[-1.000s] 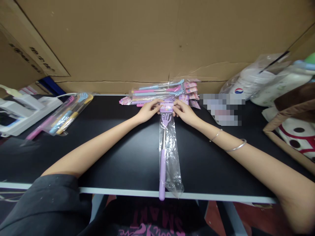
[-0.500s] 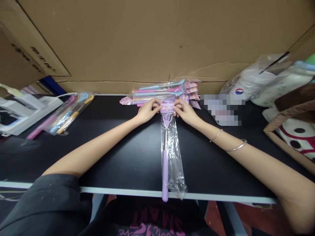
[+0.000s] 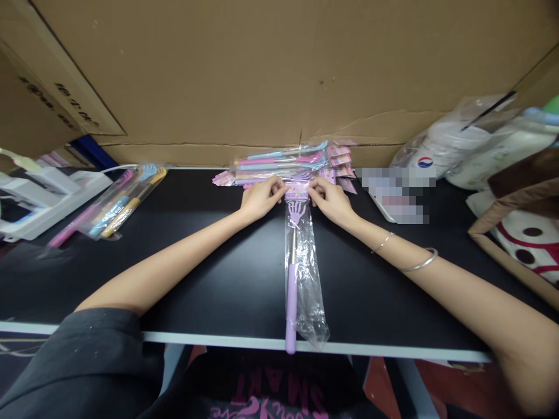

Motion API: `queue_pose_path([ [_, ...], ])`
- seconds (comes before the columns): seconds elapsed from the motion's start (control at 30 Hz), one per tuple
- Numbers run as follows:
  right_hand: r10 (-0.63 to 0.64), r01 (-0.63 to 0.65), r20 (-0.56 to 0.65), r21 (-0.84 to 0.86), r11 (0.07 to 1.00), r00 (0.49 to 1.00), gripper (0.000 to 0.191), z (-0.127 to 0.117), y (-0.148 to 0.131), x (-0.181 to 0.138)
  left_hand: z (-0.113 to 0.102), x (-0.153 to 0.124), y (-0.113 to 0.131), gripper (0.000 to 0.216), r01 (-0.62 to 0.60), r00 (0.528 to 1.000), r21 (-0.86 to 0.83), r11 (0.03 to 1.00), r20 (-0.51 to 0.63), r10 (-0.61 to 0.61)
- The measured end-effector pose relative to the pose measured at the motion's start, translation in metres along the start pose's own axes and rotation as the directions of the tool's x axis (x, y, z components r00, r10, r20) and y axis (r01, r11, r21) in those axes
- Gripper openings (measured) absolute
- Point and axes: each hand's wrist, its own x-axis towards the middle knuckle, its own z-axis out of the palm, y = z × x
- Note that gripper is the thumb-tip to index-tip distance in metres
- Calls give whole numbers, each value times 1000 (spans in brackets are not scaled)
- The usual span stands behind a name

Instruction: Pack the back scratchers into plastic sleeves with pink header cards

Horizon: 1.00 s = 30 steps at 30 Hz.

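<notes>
A purple back scratcher [image 3: 292, 285] with a hand-shaped head lies lengthwise before me, its handle end over the table's front edge. A clear plastic bag [image 3: 311, 291] runs along it, spreading to the right of the handle. Across the top of the bag sits a pink and purple header card [image 3: 297, 191]. My left hand [image 3: 262, 198] pinches the card's left edge, fingers curled. Opposite it, my right hand [image 3: 329, 199] pinches the right edge. Just behind both hands is a pile of bagged back scratchers [image 3: 283, 160] with header cards.
Left on the black table [image 3: 196, 291] lie more back scratchers [image 3: 116, 203] in clear plastic, beside a white power strip [image 3: 56, 201]. To the right are a partly blurred flat object [image 3: 388, 201], a bagged cup [image 3: 449, 145] and a brown-handled bag [image 3: 524, 227]. Cardboard [image 3: 262, 70] stands behind.
The back scratcher and its bag have shifted slightly away from me, and the handle's lower end has swung a little left. Both hands still grip the header card's edges.
</notes>
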Motion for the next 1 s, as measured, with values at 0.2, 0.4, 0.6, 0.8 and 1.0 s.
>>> queue_pose_path([
  [0.2,64,-64,-9,-309,949,998,27,-3,-12,-5,1,-2,3,29,0,1000,161,987,-11,2],
  [0.4,83,-39,62,-515,856,995,31,-3,-17,-6,2,-4,5,29,-38,999,277,960,17,35],
  [0.6,66,1,97,-568,823,993,35,-3,-15,-6,2,-5,7,31,-56,998,323,945,40,46],
  [0.8,36,36,124,-538,842,992,35,-5,-11,-5,2,-4,7,30,-85,996,319,944,55,71],
  [1.0,15,61,138,-532,845,990,36,-4,-10,-4,4,-4,3,29,-112,993,284,952,62,99],
])
